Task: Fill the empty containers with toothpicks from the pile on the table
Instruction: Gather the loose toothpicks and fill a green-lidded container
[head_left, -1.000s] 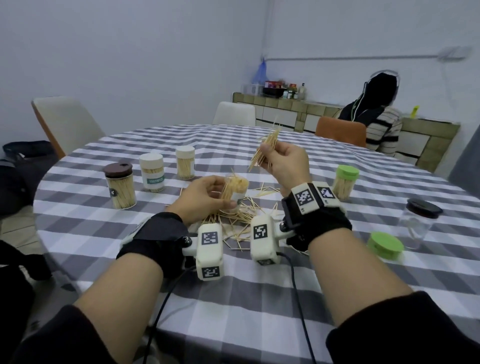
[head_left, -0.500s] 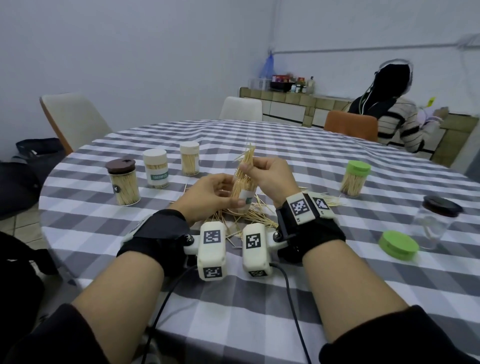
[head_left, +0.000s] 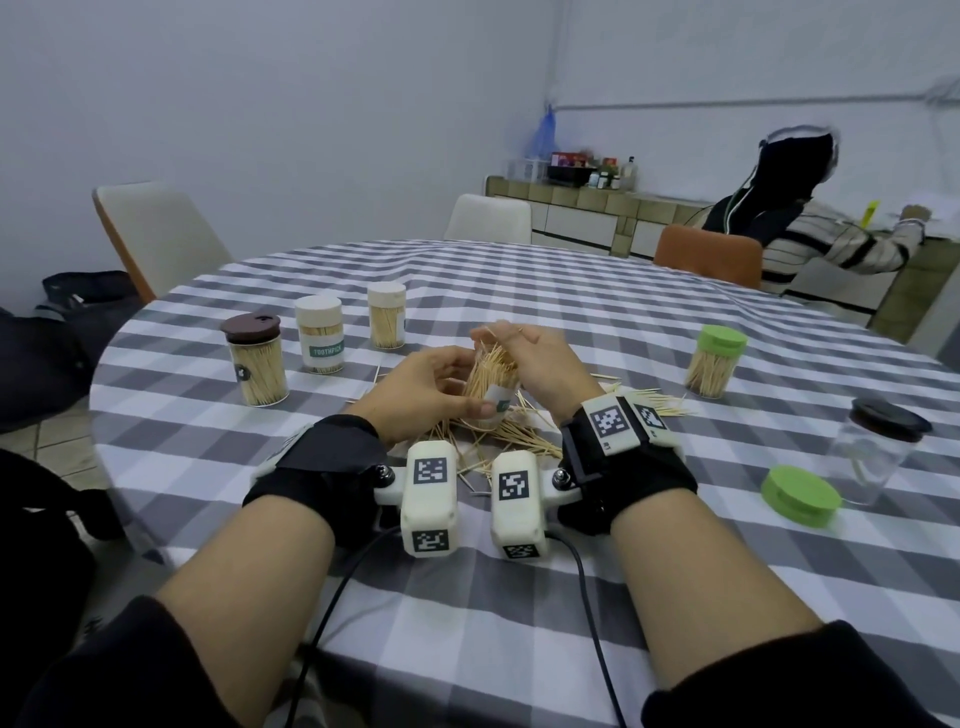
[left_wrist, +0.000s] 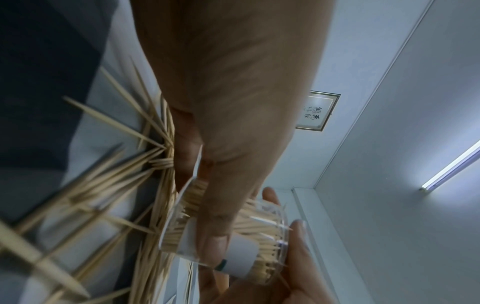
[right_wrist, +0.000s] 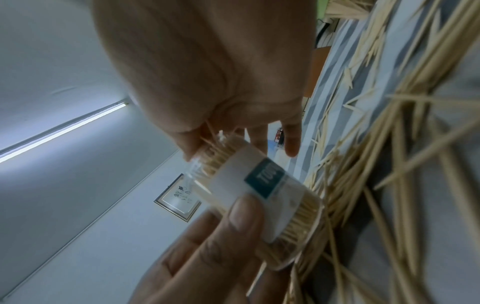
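Observation:
My left hand (head_left: 460, 387) grips a small clear container (head_left: 496, 402) with a white label, tilted just above the toothpick pile (head_left: 501, 441). Its thumb lies on the label (left_wrist: 218, 242). The container (right_wrist: 259, 185) is packed with toothpicks that stick out of its mouth. My right hand (head_left: 511, 340) pinches the top of that toothpick bundle (head_left: 491, 361) at the mouth. Loose toothpicks (right_wrist: 389, 144) fan out over the checked tablecloth under both hands. An empty clear jar (head_left: 878, 452) with a dark lid stands at the right.
Three filled containers stand at the left: brown-lidded (head_left: 254, 364), white-lidded (head_left: 319, 335) and another (head_left: 387, 322). A green-lidded filled one (head_left: 714, 364) is at the right, and a loose green lid (head_left: 800, 496) beside the empty jar. Chairs ring the round table; a person sits at the back right.
My right hand came down from above with its bundle and now holds it in the mouth of the container. My left hand has kept its grip on the container.

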